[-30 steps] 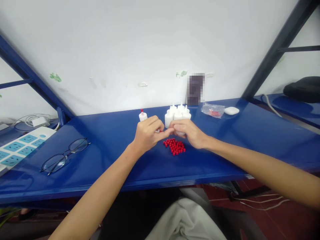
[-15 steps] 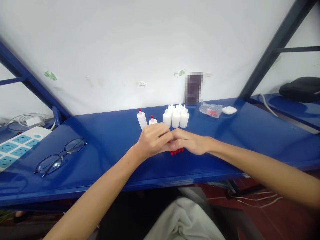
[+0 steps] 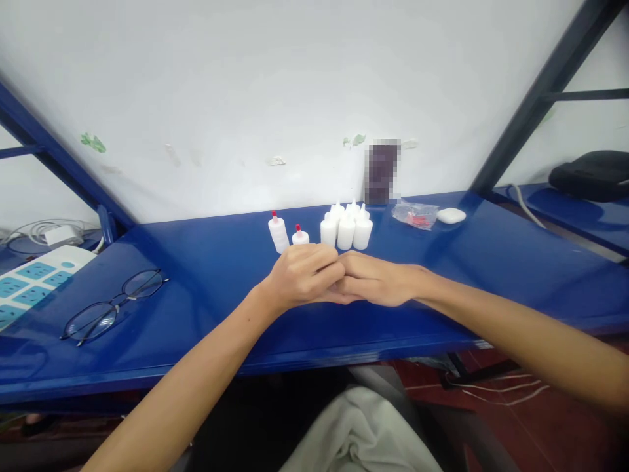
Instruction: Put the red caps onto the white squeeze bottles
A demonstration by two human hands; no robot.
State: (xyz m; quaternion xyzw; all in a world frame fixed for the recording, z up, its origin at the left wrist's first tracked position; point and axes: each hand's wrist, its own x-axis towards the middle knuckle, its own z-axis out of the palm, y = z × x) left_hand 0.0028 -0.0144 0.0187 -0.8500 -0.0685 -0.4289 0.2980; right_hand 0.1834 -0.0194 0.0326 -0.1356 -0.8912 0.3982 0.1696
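My left hand (image 3: 302, 275) and my right hand (image 3: 381, 282) meet low over the blue table (image 3: 196, 262), fingertips touching. The left hand's fingers are curled, and what they pinch is hidden. The right hand lies nearly flat, fingers stretched towards the left hand. Both hands cover the spot where the red caps lay, so no caps show. Just behind the left hand stand two white bottles with red caps, one taller (image 3: 278, 233) and one partly hidden (image 3: 299, 236). A cluster of uncapped white bottles (image 3: 346, 228) stands behind the fingertips.
Glasses (image 3: 111, 305) lie at the left, with a white power strip (image 3: 29, 285) beyond them. A small plastic bag with red bits (image 3: 415, 215), a white case (image 3: 451, 215) and a dark blurred object (image 3: 382, 172) sit at the back right. A black bag (image 3: 590, 174) is far right.
The bottle held a second ago now stands capped beside the first one. Both hands have come down and towards me over the red caps, hiding them.
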